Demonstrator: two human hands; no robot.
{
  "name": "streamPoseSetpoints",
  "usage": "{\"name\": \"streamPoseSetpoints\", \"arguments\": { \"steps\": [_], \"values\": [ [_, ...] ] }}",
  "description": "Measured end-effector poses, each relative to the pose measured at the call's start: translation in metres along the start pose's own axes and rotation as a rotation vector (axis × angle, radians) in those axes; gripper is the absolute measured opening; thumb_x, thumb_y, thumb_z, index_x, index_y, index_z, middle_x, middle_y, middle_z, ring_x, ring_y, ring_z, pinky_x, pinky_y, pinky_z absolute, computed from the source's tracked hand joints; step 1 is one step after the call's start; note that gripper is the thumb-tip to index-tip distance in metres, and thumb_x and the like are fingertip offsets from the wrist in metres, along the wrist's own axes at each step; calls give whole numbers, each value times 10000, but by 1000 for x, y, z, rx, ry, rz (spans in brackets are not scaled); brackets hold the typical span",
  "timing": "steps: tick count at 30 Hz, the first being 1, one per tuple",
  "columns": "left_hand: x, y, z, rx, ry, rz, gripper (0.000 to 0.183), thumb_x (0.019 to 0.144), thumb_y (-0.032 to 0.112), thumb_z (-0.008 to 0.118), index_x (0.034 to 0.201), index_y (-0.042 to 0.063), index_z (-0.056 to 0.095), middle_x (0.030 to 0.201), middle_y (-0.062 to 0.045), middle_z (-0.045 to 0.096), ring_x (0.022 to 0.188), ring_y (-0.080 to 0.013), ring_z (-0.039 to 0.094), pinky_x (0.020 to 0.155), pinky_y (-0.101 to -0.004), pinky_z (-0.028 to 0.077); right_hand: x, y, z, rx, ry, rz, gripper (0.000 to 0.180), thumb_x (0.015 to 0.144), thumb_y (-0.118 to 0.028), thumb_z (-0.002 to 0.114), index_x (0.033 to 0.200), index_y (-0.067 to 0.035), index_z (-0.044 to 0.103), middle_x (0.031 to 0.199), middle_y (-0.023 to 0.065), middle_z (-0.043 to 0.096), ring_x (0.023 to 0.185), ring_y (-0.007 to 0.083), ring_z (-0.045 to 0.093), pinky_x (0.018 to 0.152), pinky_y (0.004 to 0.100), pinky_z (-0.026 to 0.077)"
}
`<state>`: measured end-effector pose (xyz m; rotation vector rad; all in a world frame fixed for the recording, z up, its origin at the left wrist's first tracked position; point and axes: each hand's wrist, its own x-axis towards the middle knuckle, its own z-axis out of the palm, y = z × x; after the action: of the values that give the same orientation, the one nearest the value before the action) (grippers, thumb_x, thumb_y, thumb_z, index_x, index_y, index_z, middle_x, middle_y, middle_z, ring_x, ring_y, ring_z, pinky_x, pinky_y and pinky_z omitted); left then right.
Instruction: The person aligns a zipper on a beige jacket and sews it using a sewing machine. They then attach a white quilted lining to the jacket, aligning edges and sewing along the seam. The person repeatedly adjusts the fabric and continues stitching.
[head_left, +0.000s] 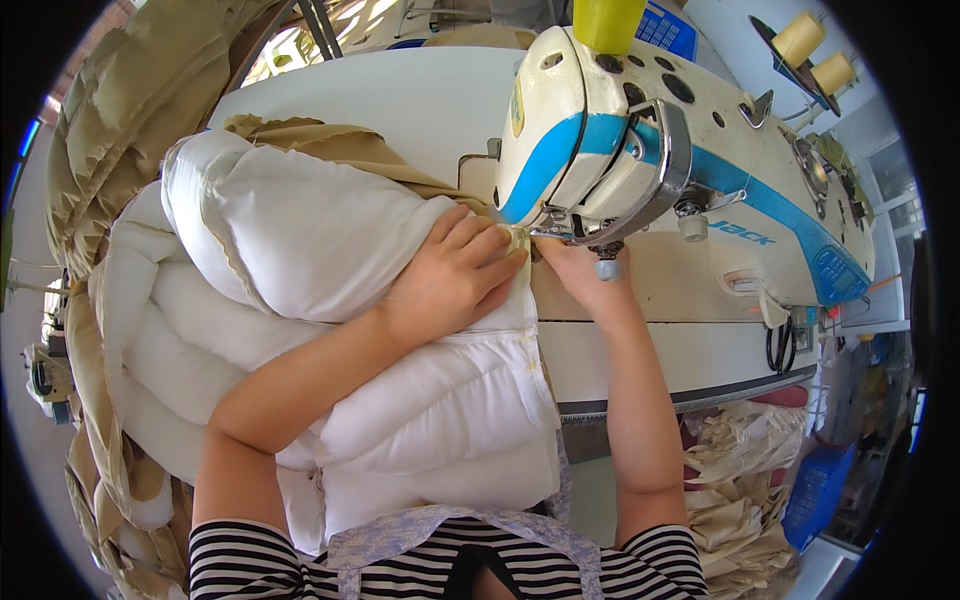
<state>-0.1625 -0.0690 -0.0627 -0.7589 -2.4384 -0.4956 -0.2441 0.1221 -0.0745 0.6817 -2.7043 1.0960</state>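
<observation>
A white padded garment piece (435, 420) lies bunched over the table edge and my lap, with stitched channels and a seamed right edge. My left hand (454, 277) rests on it with curled fingers, gripping the cloth just left of the needle area. Beige fabric (330, 142) shows beyond the white layer and runs toward the needle. Under the head of a white and blue Jack sewing machine (547, 142), my right hand (589, 274) reaches to the garment's right edge. The machine's lower parts hide some of its fingers, so its grip is unclear. The needle itself is hidden.
Thread cones (799, 37) stand on a holder at the upper right. A yellow-green container (609, 26) sits atop the machine. Black-handled scissors (780, 345) hang at the table's right. Puffy beige garments (135, 127) pile up at left; beige pieces (739, 517) and a blue crate (817, 495) are lower right.
</observation>
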Motion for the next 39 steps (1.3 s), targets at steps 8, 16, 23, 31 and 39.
{"name": "streamPoseSetpoints", "arguments": {
  "steps": [8, 16, 23, 31, 39],
  "values": [
    [-4, -4, -3, 7, -44, 26, 337, 774, 122, 754, 1109, 91, 733, 1083, -67, 632, 1071, -274, 603, 1012, -455, 461, 2, -1, 3, -28, -48, 35, 305, 885, -319, 694, 831, -22, 647, 694, 89, 657, 608, 264, 596, 610, 435, 486],
    [-4, -7, -3, -42, -36, 26, 317, 774, 133, 754, 1091, 116, 742, 1056, -52, 634, 1087, -265, 592, 1024, -455, 447, -1, 6, 13, -93, -60, 72, 289, 893, -262, 692, 762, -18, 610, 621, 87, 567, 574, 259, 513, 579, 427, 433],
    [-7, -16, 5, -24, -16, 56, 302, 773, 142, 767, 1074, 136, 749, 1052, -44, 640, 1059, -261, 592, 1004, -458, 452, -1, 8, 15, -142, 6, 66, 176, 845, -217, 690, 838, -42, 706, 794, 169, 715, 765, 400, 688, 708, 484, 544],
    [-3, -9, -9, -166, -119, -44, 273, 841, 145, 734, 1107, 85, 717, 1078, -106, 628, 1053, -313, 590, 1005, -478, 456, 1, 17, 15, 17, -16, 147, 209, 902, -243, 669, 885, -38, 698, 796, 165, 720, 688, 332, 694, 639, 450, 544],
    [-205, 64, -201, 428, 247, -734, 315, 840, -51, 652, 1122, 69, 726, 966, -77, 708, 848, -258, 660, 770, -369, 485, -159, 12, -116, 611, -671, 538, 431, 1075, -319, 512, 1060, 76, 685, 994, 167, 743, 853, 223, 733, 734, 291, 550]
  ]
}}
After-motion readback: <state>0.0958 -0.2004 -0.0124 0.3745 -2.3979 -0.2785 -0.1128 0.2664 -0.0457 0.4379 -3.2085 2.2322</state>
